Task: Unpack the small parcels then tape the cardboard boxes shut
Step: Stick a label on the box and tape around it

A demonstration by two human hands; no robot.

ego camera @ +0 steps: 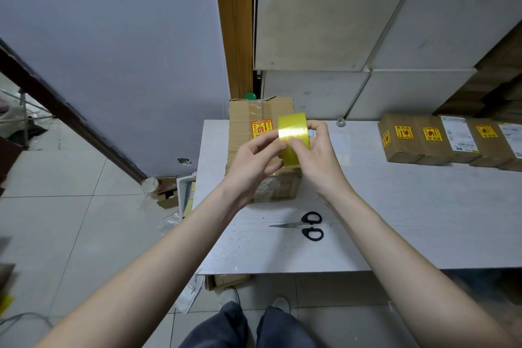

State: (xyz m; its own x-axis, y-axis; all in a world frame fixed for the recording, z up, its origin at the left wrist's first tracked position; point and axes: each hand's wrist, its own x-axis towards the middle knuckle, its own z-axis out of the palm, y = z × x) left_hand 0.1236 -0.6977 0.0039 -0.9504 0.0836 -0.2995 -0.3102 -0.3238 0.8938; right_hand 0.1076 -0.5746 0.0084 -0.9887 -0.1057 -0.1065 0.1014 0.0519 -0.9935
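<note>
A person stands at a white table, both hands raised over a large cardboard box and working a roll of yellow tape. The right hand is wrapped round the roll, fingers curled over its far rim at 12 o'clock and thumb pressed on the glossy band. The left hand pinches at the band's near face, thumb and forefinger closing at 9 o'clock of the roll, apparently hunting for the loose end; whether the end is lifted cannot be told.

The roll looks light and stiff, its outer wrap slick and shiny, so a hold through the core or across both rims would likely serve better than one on the slippery band. The freed strip would be thin, limp and quick to stick to itself.

The large box sits directly beneath the hands at the table's far left, its top flaps down and old clear tape across the seam; its contents are hidden. At 3 o'clock of the roll, well apart, a row of small parcels lies closed, bearing yellow-and-red fragile stickers and white shipping labels; nothing shows of what is inside. Black-handled scissors lie shut on the table at 6 o'clock, between box and table edge.
</note>
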